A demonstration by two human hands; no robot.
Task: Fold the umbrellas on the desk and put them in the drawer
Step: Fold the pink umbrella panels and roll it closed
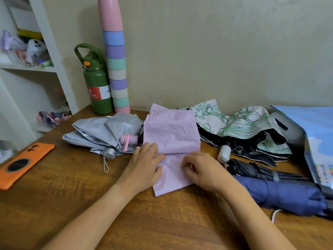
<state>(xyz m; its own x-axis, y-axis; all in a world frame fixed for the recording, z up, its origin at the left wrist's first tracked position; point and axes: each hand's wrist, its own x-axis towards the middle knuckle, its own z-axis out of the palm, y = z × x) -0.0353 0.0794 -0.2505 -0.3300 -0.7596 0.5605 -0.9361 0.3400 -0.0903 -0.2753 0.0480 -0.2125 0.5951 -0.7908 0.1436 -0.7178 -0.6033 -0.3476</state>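
A pale pink umbrella (171, 134) lies in the middle of the wooden desk (72, 186), its cloth folded into flat panels, its pink handle (128, 139) poking out at the left. My left hand (146, 163) rests on the near panel with its fingers laid flat on the cloth. My right hand (200, 168) has curled fingers pinching the same panel's right edge. A loose silver umbrella (100, 130) lies to the left. A white umbrella with a green flower print (239, 127) lies loose at the right.
A rolled black umbrella (252, 170) and a rolled blue umbrella (284, 195) lie at the right. An orange phone (23, 163) sits at the left edge. A green bottle (98, 83) and a tall stack of coloured cups (117, 69) stand at the wall. White shelves (32, 69) rise on the left.
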